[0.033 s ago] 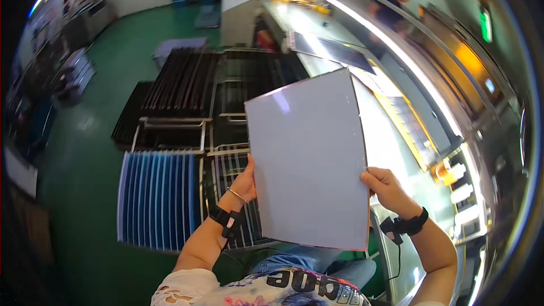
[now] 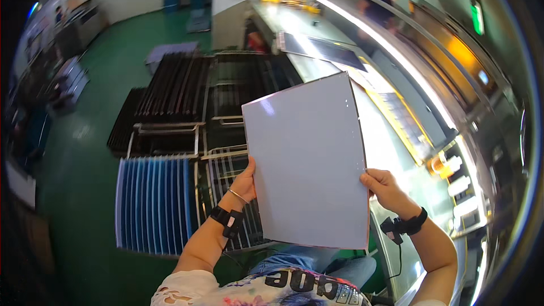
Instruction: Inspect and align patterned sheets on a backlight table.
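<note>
A large flat rectangular panel (image 2: 306, 164), pale grey with a thin coppery edge, is held up in front of me, tilted a little. My left hand (image 2: 244, 180) grips its left edge, the thumb up along the side. On the opposite edge, my right hand (image 2: 383, 186) pinches the panel with the thumb lying on its face. Small bright dots run along the panel's right side. The fingers behind the panel are hidden. Just left of my left hand stands a slotted rack (image 2: 218, 170) with thin upright dividers.
Blue upright sheets fill a rack (image 2: 153, 204) at left, with dark sheets in racks (image 2: 173, 85) beyond. A brightly lit bench (image 2: 391, 130) runs along the right, carrying a dark panel (image 2: 323, 51) and white bottles (image 2: 459, 186). Another person (image 2: 381, 5) stands behind the bench.
The view has shifted slightly, so the racks and bench appear a little further left. Both hands keep their hold on the panel, which has barely moved.
</note>
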